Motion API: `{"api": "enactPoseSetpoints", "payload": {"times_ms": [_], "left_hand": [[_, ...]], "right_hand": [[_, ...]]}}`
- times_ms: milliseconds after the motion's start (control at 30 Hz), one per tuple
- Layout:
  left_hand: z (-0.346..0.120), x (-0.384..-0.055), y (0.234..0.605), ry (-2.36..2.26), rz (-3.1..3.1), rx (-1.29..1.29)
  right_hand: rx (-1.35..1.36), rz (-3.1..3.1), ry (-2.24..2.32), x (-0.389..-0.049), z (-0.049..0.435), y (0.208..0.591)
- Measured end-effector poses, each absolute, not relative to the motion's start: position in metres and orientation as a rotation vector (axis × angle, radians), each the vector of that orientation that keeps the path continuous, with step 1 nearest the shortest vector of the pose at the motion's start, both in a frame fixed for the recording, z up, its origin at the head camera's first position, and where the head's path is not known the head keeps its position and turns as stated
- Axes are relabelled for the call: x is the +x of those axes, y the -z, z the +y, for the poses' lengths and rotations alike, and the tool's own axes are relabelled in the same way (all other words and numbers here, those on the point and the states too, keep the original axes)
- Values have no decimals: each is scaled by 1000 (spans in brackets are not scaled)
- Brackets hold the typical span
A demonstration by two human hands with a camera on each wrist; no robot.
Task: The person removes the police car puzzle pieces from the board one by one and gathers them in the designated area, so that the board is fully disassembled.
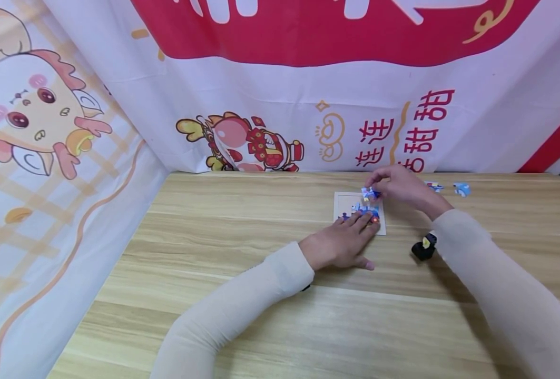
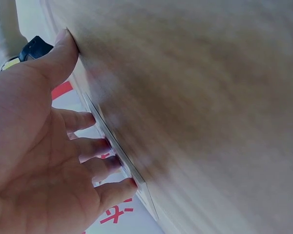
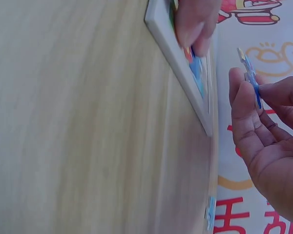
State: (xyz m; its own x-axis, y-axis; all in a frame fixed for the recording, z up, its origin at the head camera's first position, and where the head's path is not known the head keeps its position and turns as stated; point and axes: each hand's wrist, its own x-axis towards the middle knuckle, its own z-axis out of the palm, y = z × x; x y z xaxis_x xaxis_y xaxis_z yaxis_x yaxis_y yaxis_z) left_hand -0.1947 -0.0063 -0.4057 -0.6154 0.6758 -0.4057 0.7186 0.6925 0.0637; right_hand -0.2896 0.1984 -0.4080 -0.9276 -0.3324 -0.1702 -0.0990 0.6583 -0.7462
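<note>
The left hand (image 1: 346,245) lies with its fingers spread and their tips pressing on a shallow white-rimmed puzzle tray (image 3: 180,68), its thumb out to the side on the wooden table (image 1: 355,326). Ahead of those fingertips and a little to the right, the right hand (image 1: 400,184) pinches a small puzzle piece (image 1: 369,193), blue and white with a bit of yellow, between thumb and fingers, raised clear of the tray. The two hands are near each other but apart. Blue fitted pieces (image 1: 362,209) show around the left hand's fingers, partly hidden by them; the picture on them is too small to tell. To the right of the right hand lie two loose pieces (image 1: 462,189), the nearer just past its wrist. A black device (image 1: 423,248) sits at the right wrist, and a printed curtain (image 1: 280,79) hangs beyond both hands.
</note>
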Motion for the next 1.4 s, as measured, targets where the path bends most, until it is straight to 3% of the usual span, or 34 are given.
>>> {"api": "enactPoseSetpoints", "payload": {"times_ms": [900, 1400], "left_hand": [[-6, -195, 406, 152, 2507, 1083], [-6, -195, 407, 160, 2496, 1078]], "right_hand": [[-304, 2490, 1232, -285, 262, 418], [-190, 2470, 1194, -278, 274, 421]]}}
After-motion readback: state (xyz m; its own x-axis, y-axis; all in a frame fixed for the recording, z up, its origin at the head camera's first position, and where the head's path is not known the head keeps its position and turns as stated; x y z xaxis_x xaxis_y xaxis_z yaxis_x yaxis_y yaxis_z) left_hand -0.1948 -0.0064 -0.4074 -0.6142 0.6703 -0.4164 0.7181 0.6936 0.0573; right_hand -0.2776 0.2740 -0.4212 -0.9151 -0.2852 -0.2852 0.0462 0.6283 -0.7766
